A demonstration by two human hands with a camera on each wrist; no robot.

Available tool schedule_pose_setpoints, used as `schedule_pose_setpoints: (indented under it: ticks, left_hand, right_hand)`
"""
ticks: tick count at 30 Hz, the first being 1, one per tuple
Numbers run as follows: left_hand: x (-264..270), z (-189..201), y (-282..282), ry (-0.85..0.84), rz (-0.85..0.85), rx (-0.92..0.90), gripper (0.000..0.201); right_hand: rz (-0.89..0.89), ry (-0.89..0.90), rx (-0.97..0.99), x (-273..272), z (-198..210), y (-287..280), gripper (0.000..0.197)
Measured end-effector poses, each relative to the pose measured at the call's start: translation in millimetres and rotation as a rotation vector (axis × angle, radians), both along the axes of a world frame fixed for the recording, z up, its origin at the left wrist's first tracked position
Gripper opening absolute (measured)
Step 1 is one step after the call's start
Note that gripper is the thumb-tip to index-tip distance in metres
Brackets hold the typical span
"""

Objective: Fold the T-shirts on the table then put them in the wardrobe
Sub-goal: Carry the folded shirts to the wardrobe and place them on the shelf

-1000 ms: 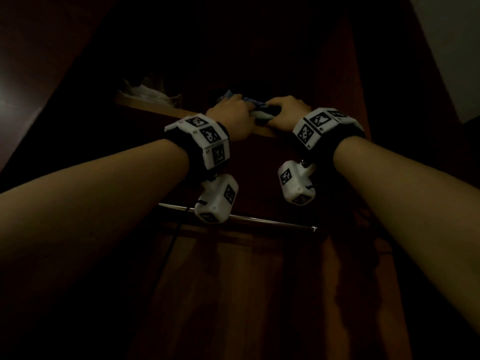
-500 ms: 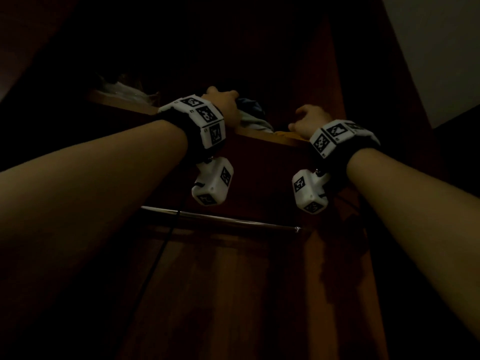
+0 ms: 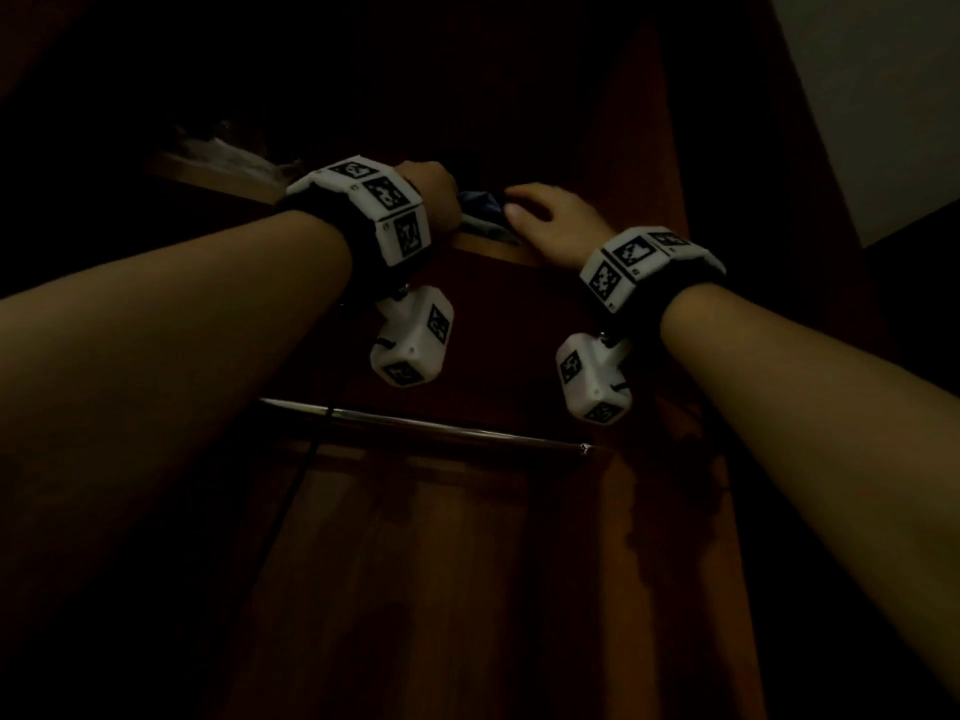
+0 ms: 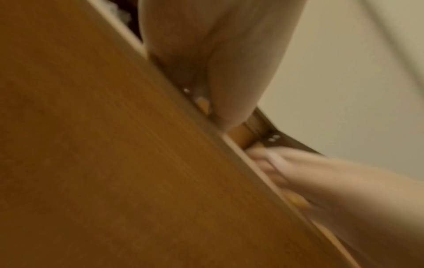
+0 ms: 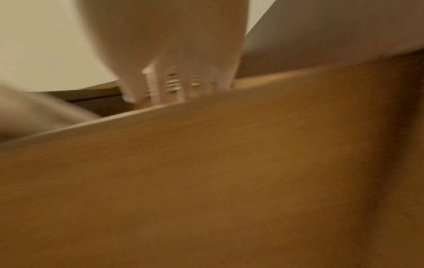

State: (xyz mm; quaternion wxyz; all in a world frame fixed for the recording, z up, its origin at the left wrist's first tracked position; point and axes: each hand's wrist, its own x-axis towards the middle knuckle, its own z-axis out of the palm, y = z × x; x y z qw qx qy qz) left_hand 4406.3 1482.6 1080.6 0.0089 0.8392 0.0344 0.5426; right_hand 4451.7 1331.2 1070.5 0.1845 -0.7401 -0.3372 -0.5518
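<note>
Both hands up at the wardrobe's top shelf, w/ a folded T-shirt between them.

The blue T-shirt (image 3: 480, 213) lies on the shelf (image 3: 488, 245), near its front edge. Left hand (image 3: 434, 197) is against the shirt's left side; fingers hidden, grip can't be told. Right hand (image 3: 553, 220) rests on the shelf edge just right of the shirt, fingers loosely spread, holding nothing. Hanging rail (image 3: 431, 426) runs below; pale cloth bundle (image 3: 223, 150) sits further left on the shelf.

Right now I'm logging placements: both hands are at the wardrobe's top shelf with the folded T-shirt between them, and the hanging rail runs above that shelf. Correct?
Not quite. The hanging rail runs below the top shelf, as the head view shows. The left hand and right hand do flank the folded T-shirt.
</note>
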Motion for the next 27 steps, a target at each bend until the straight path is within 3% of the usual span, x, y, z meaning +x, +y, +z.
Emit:
schedule_pose_setpoints:
  ticks: [4, 9, 15, 19, 21, 24, 27]
  left_hand:
    - [-5, -7, 9, -0.017, 0.093, -0.004, 0.039]
    - [-7, -5, 24, -0.005, 0.074, -0.055, 0.034]
    - [-2, -3, 17, 0.063, 0.055, -0.031, 0.036]
    - [-6, -7, 18, 0.109, 0.006, -0.039, 0.035]
    - [-11, -4, 17, 0.031, -0.046, -0.058, 0.031]
    - [-13, 0, 21, -0.13, -0.067, -0.04, 0.033]
    - [-4, 3, 20, -0.08, -0.091, -0.037, 0.023]
  right_hand:
    - [-0.064, 0.068, -0.199, -1, 7, 37, 0.046]
    - [-0.222, 0.181, -0.22, -7, 18, 42, 0.055]
    - [-0.341, 0.269, -0.109, -5, 20, 47, 0.063]
    - [-0.134, 0.226, -0.083, -5, 20, 30, 0.046]
    - [-0.024, 0.126, 0.066, -4, 22, 13, 0.039]
    - [-0.179, 0.113, 0.241, 0, 29, -13, 0.038]
    - [-0.284, 0.25, 0.161, 9, 31, -26, 0.033]
